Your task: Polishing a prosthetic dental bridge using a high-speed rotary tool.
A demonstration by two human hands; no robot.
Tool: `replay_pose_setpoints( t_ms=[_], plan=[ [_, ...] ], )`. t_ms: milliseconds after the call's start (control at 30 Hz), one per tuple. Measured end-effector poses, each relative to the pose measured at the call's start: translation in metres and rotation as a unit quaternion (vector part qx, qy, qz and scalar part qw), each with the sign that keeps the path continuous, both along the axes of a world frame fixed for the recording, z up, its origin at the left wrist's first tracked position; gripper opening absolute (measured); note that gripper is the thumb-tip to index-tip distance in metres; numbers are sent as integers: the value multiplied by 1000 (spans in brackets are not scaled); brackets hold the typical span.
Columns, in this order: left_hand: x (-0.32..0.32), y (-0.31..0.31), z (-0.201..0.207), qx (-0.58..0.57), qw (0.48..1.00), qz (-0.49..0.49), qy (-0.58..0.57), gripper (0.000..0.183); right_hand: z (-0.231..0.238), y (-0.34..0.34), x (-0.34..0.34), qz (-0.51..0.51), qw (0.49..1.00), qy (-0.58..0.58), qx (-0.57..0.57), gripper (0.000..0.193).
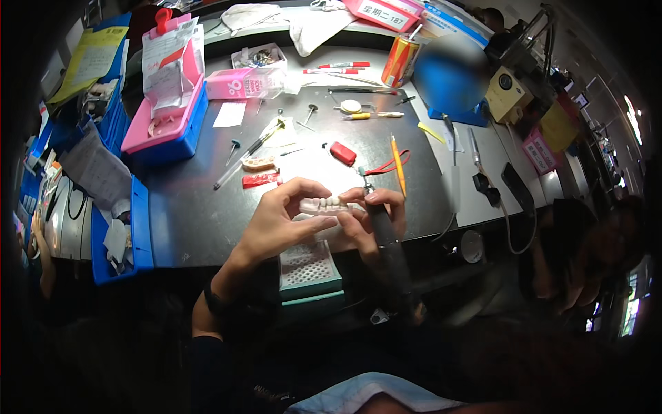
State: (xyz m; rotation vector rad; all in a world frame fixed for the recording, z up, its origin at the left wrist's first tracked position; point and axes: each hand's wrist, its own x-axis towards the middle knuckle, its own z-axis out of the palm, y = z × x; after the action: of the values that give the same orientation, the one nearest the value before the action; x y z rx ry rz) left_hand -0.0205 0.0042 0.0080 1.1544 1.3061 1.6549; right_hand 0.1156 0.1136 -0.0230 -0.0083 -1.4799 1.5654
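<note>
The left hand [276,219] pinches a pale, matte, arch-shaped dental model [318,206] between thumb and fingers, its top edge bumpy with teeth; the right hand [372,224], at the model's right end, grips a black cylindrical handpiece [387,238]. Below sits a perforated, green-edged tray [308,274], beside the dark, sheeny surface [200,207].

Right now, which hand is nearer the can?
Right. The right hand is below the can in the picture, slightly left; the left hand is also below, but farther left.
</note>
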Motion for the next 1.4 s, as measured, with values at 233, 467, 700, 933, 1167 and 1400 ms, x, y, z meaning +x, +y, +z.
replay_pose_setpoints(
  t_ms=[233,467,700,933,1167,1400],
  plan=[
    [0,5,-3,37,989,52,134,28,3,0,5,10,999,-8,-34,45],
    [0,7,0,31,978,78,191,30,1,4,2,-3,1000,9,-11,46],
    [2,5,1,-2,990,63,125,35,-4,7,1,-11,1000,16,3,46],
    [3,6,5,22,986,43,157,33,-6,7,1,-6,1000,19,-5,45],
    [2,8,1,60,980,41,183,34,-7,8,2,-14,1000,19,13,43],
    [5,7,1,64,985,48,154,30,-3,5,5,-18,1000,6,5,43]
  ],
)
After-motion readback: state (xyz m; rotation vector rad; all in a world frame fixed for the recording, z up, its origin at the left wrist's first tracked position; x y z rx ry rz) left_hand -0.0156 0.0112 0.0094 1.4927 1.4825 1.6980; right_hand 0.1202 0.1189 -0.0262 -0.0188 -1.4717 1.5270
